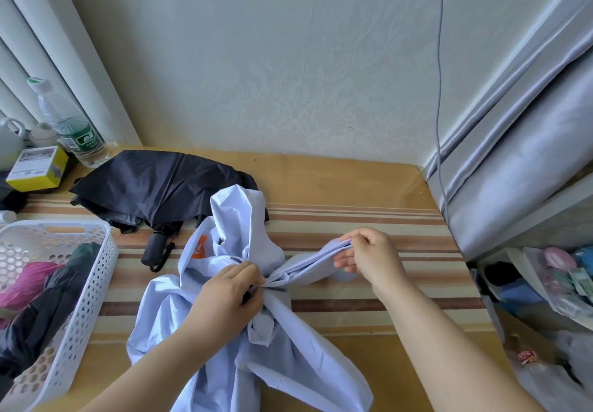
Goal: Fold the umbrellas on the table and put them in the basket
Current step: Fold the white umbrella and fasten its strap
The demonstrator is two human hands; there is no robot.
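- Blue umbrella (256, 331): it lies loose on the table (353, 180), nearest the person, with its panels fanned out from the middle.
- Left hand (224, 296): the fingers are curled tight round the gathered cloth at the centre. Judged from this, it serves as the anchor; keep that grip firm so the shaft does not roll.
- Right hand (369, 254): the fingers pinch the edge of one panel, drawn out to the right. The step looks like flattening each panel: pull it taut, crease it flat, then lay it round the shaft one way.
- Basket (96, 251): at the left, already holding folded umbrellas, just beside the work.
- Black umbrella (154, 187): behind, collapsed but unwrapped, still to be folded.
- Bottle (70, 126): far left corner, well apart from the work.
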